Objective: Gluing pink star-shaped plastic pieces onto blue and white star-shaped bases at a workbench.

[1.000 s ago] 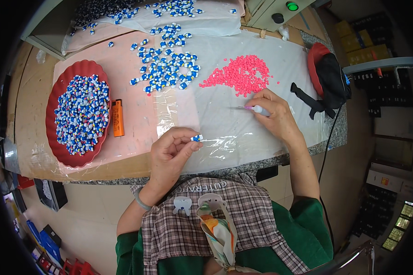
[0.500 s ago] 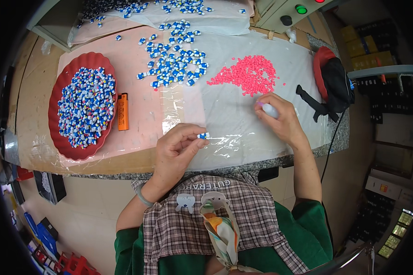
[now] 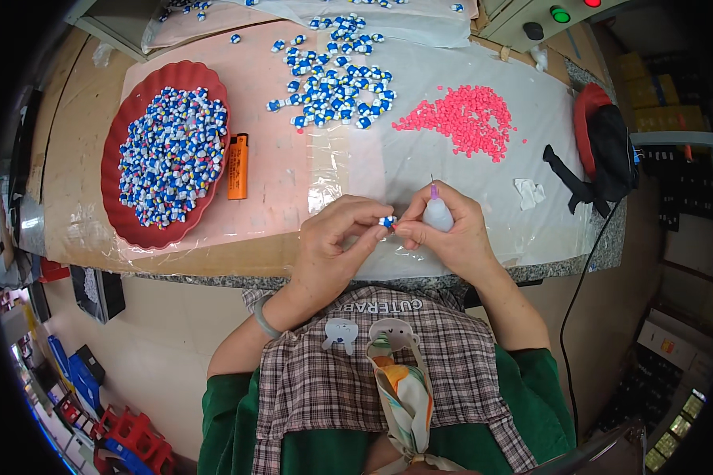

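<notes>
The 2 hands meet low over the worktop, near its front edge. The left hand pinches a small blue-and-white piece between thumb and forefinger; so tiny a part probably leaves room only for a fingertip hold, and this keeps its right side exposed. The right hand grasps a squeeze bottle against its curled fingers, the thin nozzle aimed up and away from the person. That carry seems chosen to free the thumb and forefinger, whose tips come right up to the piece. Whether they pinch anything there is too small to tell.

Beyond the right hand, a heap of pink bits lies on the pale sheet, spread thin, likely so that single bits are easy to pick on that side. Loose blue-and-white pieces lie scattered ahead of the left hand, apparently for the same reason. The scalloped red dish, full of similar pieces with touches of pink and yellow, stands at far left; its raised rim seems to keep them from mixing with the scattered ones. An orange lighter lies just beside the dish, clear of both hands.
</notes>
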### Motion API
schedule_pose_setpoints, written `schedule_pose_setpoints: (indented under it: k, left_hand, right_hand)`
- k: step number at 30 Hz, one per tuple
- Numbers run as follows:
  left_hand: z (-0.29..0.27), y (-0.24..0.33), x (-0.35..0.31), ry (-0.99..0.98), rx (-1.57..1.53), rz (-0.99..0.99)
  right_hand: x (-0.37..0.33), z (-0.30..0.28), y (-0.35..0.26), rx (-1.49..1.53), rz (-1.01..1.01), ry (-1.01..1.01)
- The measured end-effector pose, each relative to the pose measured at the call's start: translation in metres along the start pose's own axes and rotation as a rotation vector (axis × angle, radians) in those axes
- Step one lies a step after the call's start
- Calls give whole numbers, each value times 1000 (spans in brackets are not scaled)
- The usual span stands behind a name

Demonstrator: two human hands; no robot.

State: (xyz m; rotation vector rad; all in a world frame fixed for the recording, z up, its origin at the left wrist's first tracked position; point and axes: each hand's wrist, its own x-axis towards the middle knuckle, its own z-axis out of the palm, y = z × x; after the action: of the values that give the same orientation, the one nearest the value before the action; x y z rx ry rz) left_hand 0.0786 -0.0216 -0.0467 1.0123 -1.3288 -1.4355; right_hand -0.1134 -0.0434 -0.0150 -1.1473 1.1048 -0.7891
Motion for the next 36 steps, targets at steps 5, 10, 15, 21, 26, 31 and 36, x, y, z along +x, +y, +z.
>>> schedule_pose_setpoints:
  k: [5, 10, 15, 21, 26, 31, 36]
  left_hand:
    - [4, -3, 0, 76, 63, 87]
    - [4, -3, 1, 69, 110, 114]
    - [2, -1, -2, 29, 270, 151]
    - [3, -2, -2, 33, 359, 283]
    - [1, -2, -3, -1, 267, 250]
    - [-3, -2, -2, -58, 56, 143]
    - [-5, -3, -3, -79, 58, 147]
  right_hand:
    - [1, -1, 0, -110, -25, -9]
    - [1, 1, 1, -157, -28, 2]
    - [0, 1, 4, -196, -47, 11]
    - [-1, -1, 6, -382, -170, 10]
    - [2, -11, 4, -562, -390, -40]
    - [7, -15, 6, -323, -176, -116]
    - [8, -15, 9, -264, -127, -139]
